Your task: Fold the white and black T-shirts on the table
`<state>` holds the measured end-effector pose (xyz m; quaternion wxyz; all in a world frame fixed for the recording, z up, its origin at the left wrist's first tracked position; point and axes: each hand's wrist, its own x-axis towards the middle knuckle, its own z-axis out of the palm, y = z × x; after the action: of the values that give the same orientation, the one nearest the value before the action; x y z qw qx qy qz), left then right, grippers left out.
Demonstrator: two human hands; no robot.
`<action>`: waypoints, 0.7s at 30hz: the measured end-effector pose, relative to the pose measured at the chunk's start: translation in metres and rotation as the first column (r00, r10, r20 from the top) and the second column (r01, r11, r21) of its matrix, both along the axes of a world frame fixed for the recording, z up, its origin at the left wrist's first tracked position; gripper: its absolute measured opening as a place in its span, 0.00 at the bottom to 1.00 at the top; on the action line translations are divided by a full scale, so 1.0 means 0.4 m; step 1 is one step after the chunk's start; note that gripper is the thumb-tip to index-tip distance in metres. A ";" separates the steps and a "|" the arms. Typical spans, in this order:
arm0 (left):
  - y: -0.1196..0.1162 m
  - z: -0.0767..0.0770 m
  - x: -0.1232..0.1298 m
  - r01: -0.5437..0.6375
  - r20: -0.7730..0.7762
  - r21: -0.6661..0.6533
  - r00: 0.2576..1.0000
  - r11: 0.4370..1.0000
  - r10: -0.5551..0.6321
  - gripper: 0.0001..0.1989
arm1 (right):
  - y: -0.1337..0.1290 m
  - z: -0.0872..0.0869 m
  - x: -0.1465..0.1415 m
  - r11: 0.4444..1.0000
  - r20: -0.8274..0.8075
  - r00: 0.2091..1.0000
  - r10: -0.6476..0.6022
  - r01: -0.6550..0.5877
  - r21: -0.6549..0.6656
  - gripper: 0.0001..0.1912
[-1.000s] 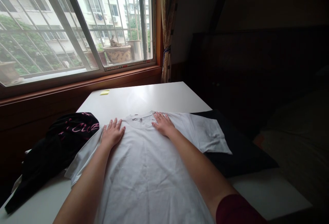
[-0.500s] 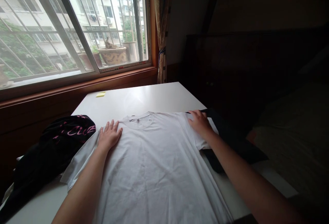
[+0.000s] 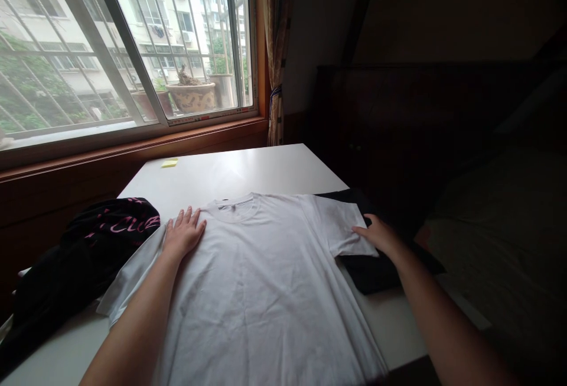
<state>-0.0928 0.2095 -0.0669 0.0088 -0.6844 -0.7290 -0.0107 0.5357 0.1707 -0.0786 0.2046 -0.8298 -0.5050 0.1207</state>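
A white T-shirt (image 3: 248, 279) lies spread over the white table, its neckline toward the window and some soft creases down its front. Flat on the shirt's left shoulder area rests my left hand (image 3: 183, 233), fingers stretched out. My right hand (image 3: 380, 235) is at the hem of the right sleeve, with the thumb on top of the cloth and the fingers at its edge, pinching it. That sleeve is laid out sideways over a dark folded cloth (image 3: 365, 276). My left forearm partly covers the left sleeve.
A black garment with pink lettering (image 3: 88, 256) is heaped at the table's left. A yellow sticky note (image 3: 169, 162) is near the far edge of the white table (image 3: 248, 164). Behind stand a barred window (image 3: 133, 49) and a tied curtain (image 3: 277, 67).
My right hand has moved right and slightly down, from the top of the right sleeve to its hem. The sleeve now reaches further out. My left hand stays on the shoulder.
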 end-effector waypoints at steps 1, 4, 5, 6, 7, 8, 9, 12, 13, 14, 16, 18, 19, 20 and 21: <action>0.000 0.000 0.000 0.001 -0.002 0.001 1.000 1.000 -0.001 0.35 | 0.003 0.003 -0.002 1.000 -0.029 1.000 0.003 -0.003 0.007 0.37; -0.001 0.002 0.002 0.000 -0.002 -0.001 1.000 1.000 0.000 0.35 | 0.005 0.021 -0.021 0.998 -0.163 0.987 0.014 -0.003 0.066 0.27; -0.001 0.002 0.002 -0.001 0.000 -0.001 1.000 1.000 0.001 0.35 | 0.003 0.029 -0.032 0.995 -0.211 0.977 0.013 0.009 0.104 0.25; -0.001 0.002 0.003 -0.001 0.002 -0.001 1.000 1.000 0.001 0.35 | 0.000 0.039 -0.043 0.989 -0.247 0.969 0.016 0.022 0.149 0.23; -0.001 0.002 0.002 -0.001 0.004 0.001 1.000 1.000 0.001 0.35 | -0.004 0.051 -0.057 0.980 -0.264 0.964 0.030 0.024 0.197 0.22; -0.001 0.002 0.002 0.000 0.006 0.002 1.000 1.000 0.000 0.35 | -0.008 0.064 -0.071 0.970 -0.260 0.964 0.053 0.012 0.244 0.20; 0.000 0.001 0.001 0.001 0.008 0.002 1.000 1.000 -0.001 0.35 | -0.012 0.080 -0.087 0.958 -0.236 0.968 0.083 -0.012 0.286 0.18; 0.002 0.001 0.000 -0.001 0.012 -0.004 1.000 1.000 0.001 0.35 | -0.025 0.135 -0.137 0.914 -0.105 0.979 0.177 -0.124 0.386 0.12; 0.002 0.001 -0.001 -0.003 0.013 -0.005 1.000 1.000 0.003 0.35 | -0.030 0.155 -0.154 0.897 -0.063 0.978 0.201 -0.158 0.414 0.12; 0.002 0.001 -0.001 -0.003 0.013 -0.007 1.000 1.000 0.003 0.35 | -0.035 0.174 -0.172 0.876 -0.025 0.974 0.226 -0.192 0.442 0.13; 0.001 0.002 0.000 -0.004 0.013 -0.007 1.000 1.000 0.004 0.35 | -0.044 0.207 -0.209 0.827 0.045 0.954 0.295 -0.279 0.487 0.15; 0.000 0.004 0.001 -0.006 0.013 -0.007 1.000 1.000 0.006 0.35 | -0.053 0.230 -0.248 0.765 0.130 0.919 0.371 -0.382 0.518 0.16; -0.001 0.004 0.002 -0.006 0.013 -0.008 1.000 1.000 0.006 0.35 | -0.059 0.238 -0.268 0.730 0.179 0.896 0.407 -0.437 0.526 0.17; -0.002 0.005 0.002 -0.006 0.014 -0.008 1.000 1.000 0.007 0.35 | -0.065 0.244 -0.290 0.694 0.228 0.869 0.440 -0.490 0.528 0.17; -0.002 0.005 0.003 -0.006 0.015 -0.008 1.000 1.000 0.007 0.35 | -0.072 0.247 -0.313 0.660 0.272 0.838 0.473 -0.541 0.521 0.18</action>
<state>-0.0916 0.2086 -0.0648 0.0005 -0.6819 -0.7313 -0.0129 0.4105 0.1417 0.0201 0.3761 -0.5582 -0.7388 -0.0336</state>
